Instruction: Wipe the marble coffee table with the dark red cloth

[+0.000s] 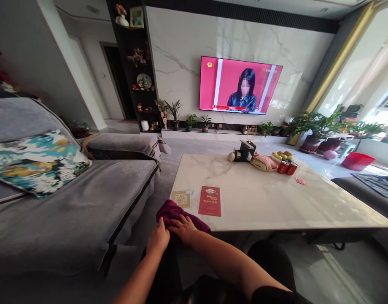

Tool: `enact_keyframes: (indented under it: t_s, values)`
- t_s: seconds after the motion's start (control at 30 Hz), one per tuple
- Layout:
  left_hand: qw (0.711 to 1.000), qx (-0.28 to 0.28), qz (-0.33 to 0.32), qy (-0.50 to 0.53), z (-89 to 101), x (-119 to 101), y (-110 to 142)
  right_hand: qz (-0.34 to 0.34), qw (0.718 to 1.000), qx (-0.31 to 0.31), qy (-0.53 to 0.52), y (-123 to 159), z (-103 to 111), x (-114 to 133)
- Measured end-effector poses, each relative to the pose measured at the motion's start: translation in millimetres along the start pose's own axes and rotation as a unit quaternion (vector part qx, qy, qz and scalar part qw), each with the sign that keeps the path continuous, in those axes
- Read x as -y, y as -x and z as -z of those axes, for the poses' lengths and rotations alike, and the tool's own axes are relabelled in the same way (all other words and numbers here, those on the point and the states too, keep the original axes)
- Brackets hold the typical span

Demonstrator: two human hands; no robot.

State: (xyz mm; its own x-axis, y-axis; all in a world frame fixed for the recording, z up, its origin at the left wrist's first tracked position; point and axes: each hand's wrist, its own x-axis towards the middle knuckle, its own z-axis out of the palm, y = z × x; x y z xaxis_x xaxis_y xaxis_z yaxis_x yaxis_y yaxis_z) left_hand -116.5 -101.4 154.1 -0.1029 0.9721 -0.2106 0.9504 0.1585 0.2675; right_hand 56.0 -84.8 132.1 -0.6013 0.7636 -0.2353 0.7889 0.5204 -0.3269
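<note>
A dark purple cloth (172, 210) lies bunched over the near left corner of the marble-topped coffee table (260, 202). My left hand (158, 239) is closed at the cloth's near left edge, gripping it. Spread flat on top of the cloth, my right hand (184, 229) has its fingers apart. Just beyond the cloth are a tan square mat (180, 199) with a printed pattern and a small blue-and-white slip (189, 192). To their right rests a red printed envelope or card (209, 201).
Farther back on the table are a dark box (246, 151), a pink cloth (265, 161) on a tray, a fruit bowl (282, 156) and two red cans (286, 168). A grey sofa (67, 202) stands at left. A television (241, 84) hangs on the wall.
</note>
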Motion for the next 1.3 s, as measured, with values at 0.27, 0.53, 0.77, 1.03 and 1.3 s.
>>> enact_keyframes:
  t_s: [0.27,0.53,0.77,1.03,1.3]
  values:
    - [0.999,-0.021,-0.002,-0.037,-3.6,-12,5,-0.092,0.994,-0.063,-0.018,93,-10,-89]
    - [0.998,-0.039,-0.002,-0.054,-6.8,-16,0,-0.25,0.961,-0.111,-0.03,217,-19,-192]
    - [0.997,-0.037,0.005,-0.061,-8.0,-16,-5,-0.387,0.914,-0.118,-0.031,310,-13,-275]
    - [0.997,-0.041,-0.001,-0.067,-11.8,-12,-11,-0.525,0.841,-0.125,-0.035,382,-12,-324]
    - [0.997,-0.048,-0.023,-0.06,-17.1,-8,-18,-0.573,0.811,-0.106,-0.058,379,4,-328]
